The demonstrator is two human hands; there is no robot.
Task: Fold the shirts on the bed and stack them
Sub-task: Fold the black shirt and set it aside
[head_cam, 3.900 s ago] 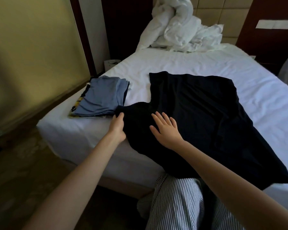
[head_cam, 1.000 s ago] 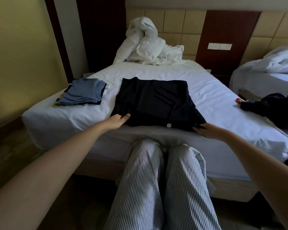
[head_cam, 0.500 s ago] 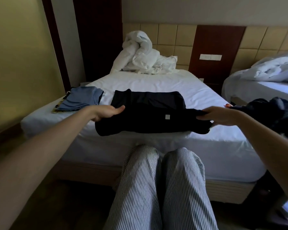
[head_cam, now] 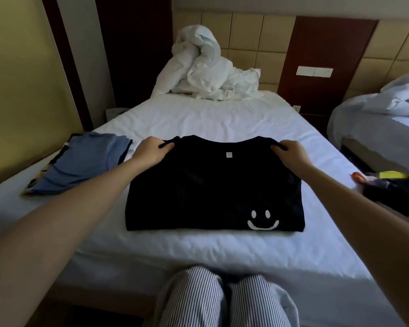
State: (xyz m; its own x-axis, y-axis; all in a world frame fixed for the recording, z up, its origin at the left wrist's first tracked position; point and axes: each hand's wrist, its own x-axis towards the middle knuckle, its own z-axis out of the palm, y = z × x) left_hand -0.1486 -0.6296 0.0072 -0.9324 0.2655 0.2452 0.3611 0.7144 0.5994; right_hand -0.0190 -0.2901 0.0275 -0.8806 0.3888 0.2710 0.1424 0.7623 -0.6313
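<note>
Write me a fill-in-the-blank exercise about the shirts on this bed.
1. The left hand and right hand grip the folded black shirt, which bears a white ____ face.
2. The stack of folded shirts lies on the ____ hand's side of the black shirt.
3. The top shirt of that stack is ____ in colour.
4. The crumpled duvet at the head of the bed is ____.

Missing words: smiley; left; blue; white
</note>
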